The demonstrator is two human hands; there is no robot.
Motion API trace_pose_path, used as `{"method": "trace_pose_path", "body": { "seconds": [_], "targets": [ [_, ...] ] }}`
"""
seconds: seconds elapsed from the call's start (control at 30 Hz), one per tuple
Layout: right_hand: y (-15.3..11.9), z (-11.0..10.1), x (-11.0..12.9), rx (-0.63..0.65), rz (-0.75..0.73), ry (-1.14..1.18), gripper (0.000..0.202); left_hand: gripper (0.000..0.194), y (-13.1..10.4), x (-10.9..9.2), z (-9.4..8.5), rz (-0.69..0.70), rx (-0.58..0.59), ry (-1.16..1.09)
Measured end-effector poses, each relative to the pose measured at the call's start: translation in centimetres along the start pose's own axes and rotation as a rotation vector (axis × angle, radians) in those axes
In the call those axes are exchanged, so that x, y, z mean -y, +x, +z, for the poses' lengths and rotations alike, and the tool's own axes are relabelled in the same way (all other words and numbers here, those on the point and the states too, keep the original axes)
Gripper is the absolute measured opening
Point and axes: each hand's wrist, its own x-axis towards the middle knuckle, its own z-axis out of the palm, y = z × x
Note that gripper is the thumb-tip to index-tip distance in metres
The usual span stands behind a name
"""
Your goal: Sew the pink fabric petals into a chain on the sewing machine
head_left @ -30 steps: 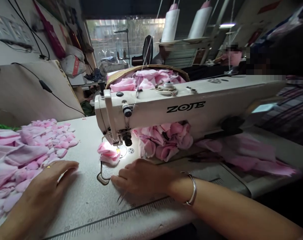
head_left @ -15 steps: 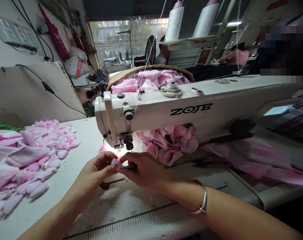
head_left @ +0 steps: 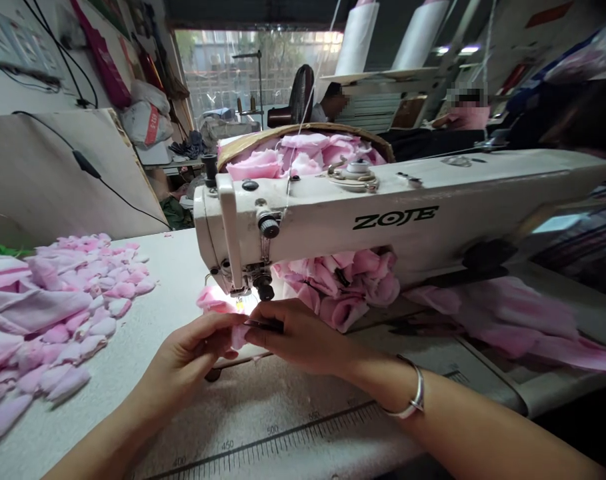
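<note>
My left hand [head_left: 195, 350] pinches a small pink fabric piece [head_left: 239, 337] just in front of the sewing machine's needle area. From the other side, my right hand [head_left: 303, 339] meets it, fingers closed around a slim dark metal tool [head_left: 267, 325], perhaps snips or tweezers; its tip lies against the fabric. Fingers hide part of both. Directly behind the hands stands the white sewing machine [head_left: 303, 230], its lamp lighting the needle. More pink fabric [head_left: 215, 300] lies beside the needle, to the left.
Small pink fabric pieces [head_left: 103, 327] are heaped on the left of the table. Bunched pink fabric [head_left: 343, 310] sits under the machine arm, and longer pink strips [head_left: 513, 317] lie at right. A printed ruler [head_left: 253, 443] runs along the front. Other people sit farther back.
The pink piece has turned to hang lower between my fingers. My right hand has shifted slightly right, and the dark tool now lies across the fabric's upper edge. The view has shifted slightly.
</note>
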Motion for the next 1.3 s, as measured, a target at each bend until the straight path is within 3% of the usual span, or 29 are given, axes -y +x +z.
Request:
{"method": "trace_pose_path", "body": {
  "seconds": [0.2, 0.3, 0.53, 0.77, 0.9, 1.13, 1.3],
  "targets": [
    [0.0, -0.1, -0.3, 0.053, 0.014, 0.018, 0.019, 0.023, 0.0, -0.2, 0.1, -0.061, 0.075, 0.051],
    [-0.1, 0.1, 0.0, 0.017, -0.005, 0.021, 0.020, 0.021, 0.2, -0.3, 0.2, -0.104, 0.034, 0.048],
    [-0.2, 0.4, 0.5, -0.087, -0.075, -0.022, 0.023, 0.024, 0.4, 0.2, 0.5, -0.065, -0.010, 0.034],
    [0.1, 1.0, -0.2, -0.164, -0.184, -0.147, 0.014, 0.024, 0.4, 0.1, 0.6, -0.062, 0.043, 0.032],
    [-0.2, 1.0, -0.2, -0.142, -0.182, -0.189, 0.011, 0.026, 0.4, 0.3, 0.6, -0.081, 0.052, -0.008],
    [-1.0, 0.6, 0.5, -0.083, -0.091, -0.321, 0.034, 0.026, 0.7, -0.1, 0.5, -0.069, 0.007, 0.037],
    [-1.1, 0.9, 0.4, -0.062, -0.026, -0.382, 0.040, 0.025, 0.8, -0.2, 0.2, -0.047, -0.057, 0.018]
  ]
}}
